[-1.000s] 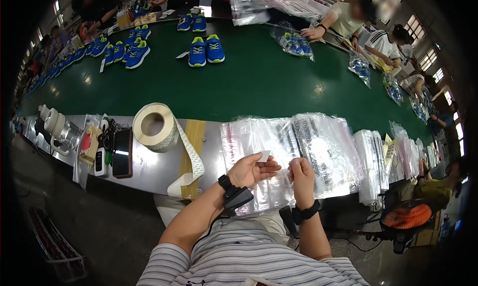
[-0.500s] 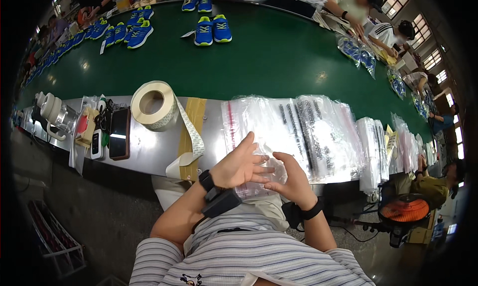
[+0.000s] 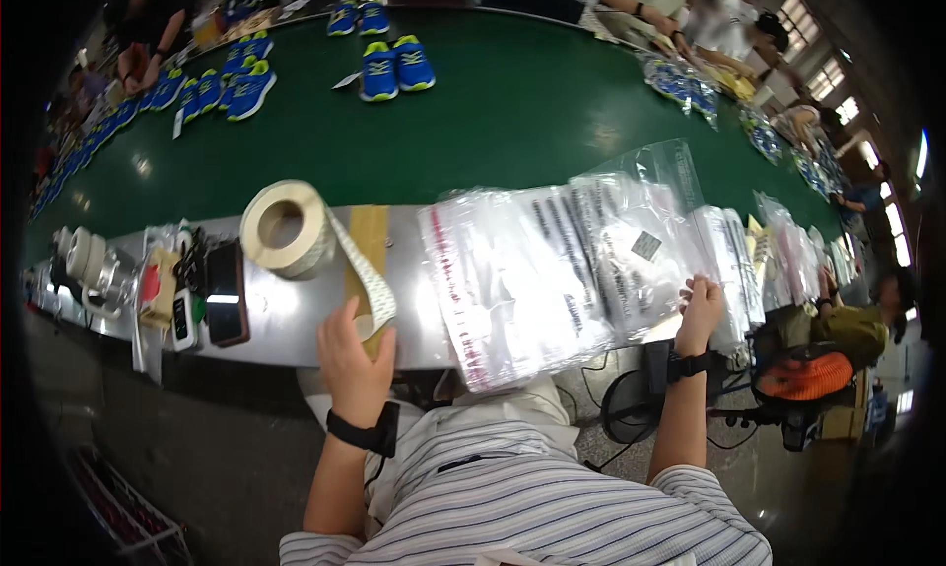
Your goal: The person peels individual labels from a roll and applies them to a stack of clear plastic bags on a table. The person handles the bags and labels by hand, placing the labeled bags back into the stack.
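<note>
I see the left hand (image 3: pixel 357 367), thumb and fingers apart, nearest the sticker strip (image 3: pixel 369 282), slanting down-right at centre-left; the right hand (image 3: pixel 700 313) curls at the clear bag (image 3: pixel 641 275), centre-right, grip unclear.

Bright windows (image 3: pixel 826 78), glare on bags (image 3: pixel 522 270), dark fisheye rim

right fingers (image 3: pixel 702 290) blurred | label strip (image 3: pixel 378 302) partly hidden (left hand (image 3: pixel 357 367) in front) | bag print (image 3: pixel 560 261) smeared
</note>
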A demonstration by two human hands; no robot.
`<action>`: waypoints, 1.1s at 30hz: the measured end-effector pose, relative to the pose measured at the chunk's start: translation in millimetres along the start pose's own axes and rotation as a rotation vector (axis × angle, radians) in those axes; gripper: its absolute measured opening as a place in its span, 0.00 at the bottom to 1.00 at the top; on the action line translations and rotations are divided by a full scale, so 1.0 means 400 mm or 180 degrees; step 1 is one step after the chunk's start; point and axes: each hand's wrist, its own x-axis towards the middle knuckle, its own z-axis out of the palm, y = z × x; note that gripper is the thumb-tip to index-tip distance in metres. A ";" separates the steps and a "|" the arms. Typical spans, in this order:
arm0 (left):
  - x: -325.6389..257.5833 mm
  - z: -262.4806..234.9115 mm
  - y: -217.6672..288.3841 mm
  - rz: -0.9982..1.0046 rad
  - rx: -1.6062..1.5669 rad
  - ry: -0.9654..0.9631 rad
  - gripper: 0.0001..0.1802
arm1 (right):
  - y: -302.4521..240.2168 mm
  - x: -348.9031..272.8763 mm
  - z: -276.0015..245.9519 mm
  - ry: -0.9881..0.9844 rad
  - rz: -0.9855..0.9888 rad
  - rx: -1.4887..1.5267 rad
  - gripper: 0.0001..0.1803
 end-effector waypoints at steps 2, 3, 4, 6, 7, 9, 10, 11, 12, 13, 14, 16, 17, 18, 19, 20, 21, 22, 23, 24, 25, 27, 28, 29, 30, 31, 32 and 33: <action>-0.009 0.026 -0.029 0.0015 0.0197 -0.0104 0.25 | 0.071 0.031 -0.091 0.0668 -0.0221 -0.0100 0.13; 0.002 0.040 -0.032 -0.0048 0.0119 -0.0221 0.25 | 0.070 0.009 -0.105 0.0805 -0.0663 -0.0534 0.14; -0.003 0.040 -0.048 -0.0136 0.0130 -0.0384 0.25 | 0.068 -0.036 -0.100 0.0879 -0.1023 -0.0971 0.15; -0.007 0.046 -0.066 -0.0169 0.0112 -0.0480 0.23 | 0.024 -0.134 -0.041 0.0551 -0.1545 -0.0986 0.13; 0.000 0.041 -0.058 -0.0392 -0.0265 -0.0495 0.23 | -0.018 -0.197 0.000 -0.0255 -0.1059 -0.0804 0.11; 0.010 0.019 -0.035 -0.1444 -0.2094 -0.0659 0.21 | -0.084 -0.318 0.113 -0.1883 -0.0443 -0.0297 0.09; -0.001 0.027 -0.059 -0.1600 -0.2695 -0.0787 0.22 | -0.112 -0.373 0.173 -0.2638 -0.0348 0.0005 0.09; 0.010 0.010 -0.044 -0.1760 -0.3008 -0.0835 0.24 | -0.137 -0.423 0.232 -0.3241 -0.0338 0.0080 0.09; 0.025 0.000 -0.027 -0.1892 -0.3361 -0.0904 0.26 | -0.162 -0.470 0.279 -0.3805 -0.0359 0.0134 0.10; 0.024 -0.004 -0.019 -0.2002 -0.3442 -0.0871 0.27 | -0.163 -0.507 0.324 -0.3965 -0.0377 0.0207 0.11; 0.020 -0.003 -0.010 -0.2062 -0.3547 -0.0901 0.28 | -0.156 -0.529 0.378 -0.4049 -0.0413 0.0279 0.11; 0.036 -0.003 0.010 -0.2128 -0.3529 -0.0952 0.30 | -0.153 -0.561 0.467 -0.4180 0.0757 0.1042 0.10; 0.023 -0.007 -0.005 -0.2076 -0.3629 -0.0872 0.30 | -0.153 -0.571 0.506 -0.4368 0.0559 0.0706 0.09; 0.014 -0.021 -0.010 -0.2228 -0.3527 -0.0735 0.31 | -0.145 -0.576 0.540 -0.4506 0.0371 0.0352 0.09; 0.003 0.011 0.004 -0.1624 -0.2958 -0.0270 0.30 | -0.120 -0.568 0.547 -0.4420 0.0197 0.0484 0.08; 0.000 0.019 0.013 -0.1054 -0.2398 0.0308 0.29 | -0.113 -0.569 0.554 -0.4407 0.0018 0.0610 0.08; 0.013 -0.009 0.031 -0.0292 -0.0987 0.0468 0.24 | -0.133 -0.560 0.547 -0.4336 -0.0334 0.0447 0.08; 0.014 -0.032 0.042 0.0400 0.0441 0.0650 0.19 | -0.147 -0.562 0.529 -0.4280 -0.0591 0.0248 0.08; 0.028 -0.023 0.037 0.0413 0.0182 0.0317 0.17 | -0.157 -0.554 0.527 -0.4156 -0.0788 0.0348 0.08; 0.021 -0.016 0.028 0.0333 -0.0034 -0.0034 0.16 | -0.157 -0.558 0.525 -0.4120 -0.0945 0.0413 0.08; 0.019 -0.010 0.021 0.0248 -0.0239 -0.0383 0.17 | -0.155 -0.562 0.527 -0.4090 -0.1105 0.0477 0.08; 0.033 0.003 0.008 -0.0658 -0.1486 -0.0553 0.13 | -0.132 -0.574 0.552 -0.4230 -0.0639 0.0918 0.08; 0.040 0.004 0.007 -0.1130 -0.2104 -0.0628 0.12 | -0.125 -0.576 0.560 -0.4308 -0.0407 0.1134 0.08; 0.044 0.009 0.015 -0.1163 -0.2120 -0.0467 0.09 | -0.122 -0.575 0.563 -0.4355 -0.0377 0.1117 0.08; 0.052 0.005 0.016 -0.1178 -0.2120 -0.0507 0.08 | -0.125 -0.575 0.563 -0.4412 -0.0345 0.1092 0.09; 0.063 -0.001 0.012 -0.1192 -0.2118 -0.0545 0.08 | -0.129 -0.574 0.563 -0.4472 -0.0316 0.1069 0.09; 0.071 -0.006 0.007 -0.1205 -0.2115 -0.0580 0.08 | -0.140 -0.570 0.559 -0.4382 -0.0208 0.1109 0.09; 0.072 -0.007 -0.007 -0.1241 -0.2200 -0.0550 0.07 | -0.153 -0.574 0.552 -0.4308 -0.0083 0.1160 0.08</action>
